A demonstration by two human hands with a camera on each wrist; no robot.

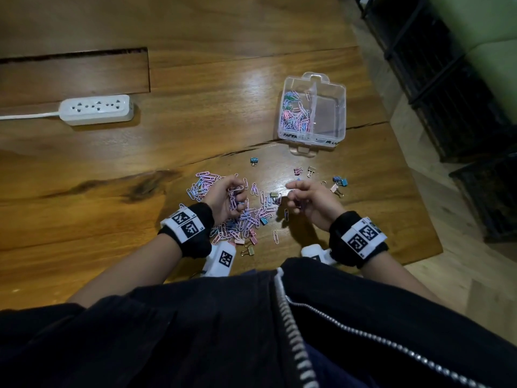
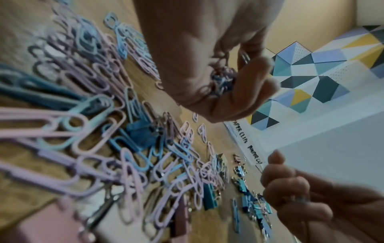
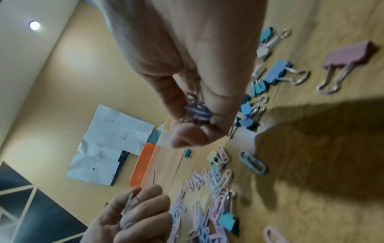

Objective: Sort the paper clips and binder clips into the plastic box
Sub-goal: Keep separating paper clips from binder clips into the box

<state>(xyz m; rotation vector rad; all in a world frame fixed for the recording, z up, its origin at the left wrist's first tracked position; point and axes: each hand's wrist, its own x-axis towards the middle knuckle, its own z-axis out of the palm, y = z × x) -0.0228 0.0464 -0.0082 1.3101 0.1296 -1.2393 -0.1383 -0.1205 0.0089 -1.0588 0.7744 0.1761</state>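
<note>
A heap of pastel paper clips (image 1: pixel 240 219) lies on the wooden table between my hands, with a few binder clips mixed in. My left hand (image 1: pixel 237 198) hovers over the heap, its curled fingers gripping a bunch of paper clips (image 2: pixel 222 80). My right hand (image 1: pixel 293 197) is just right of the heap and pinches small blue binder clips (image 3: pixel 197 111). More binder clips (image 1: pixel 340 182) lie scattered to its right, and a blue one (image 1: pixel 254 161) sits farther ahead. The clear plastic box (image 1: pixel 340 107) stands beyond them; its left compartment holds paper clips (image 1: pixel 295 116), its right one looks empty.
A white power strip (image 1: pixel 96 109) with its cable lies at the far left of the table. The table's right edge (image 1: pixel 419 191) runs close to the box and my right hand. Dark shelving (image 1: pixel 447 79) stands past that edge.
</note>
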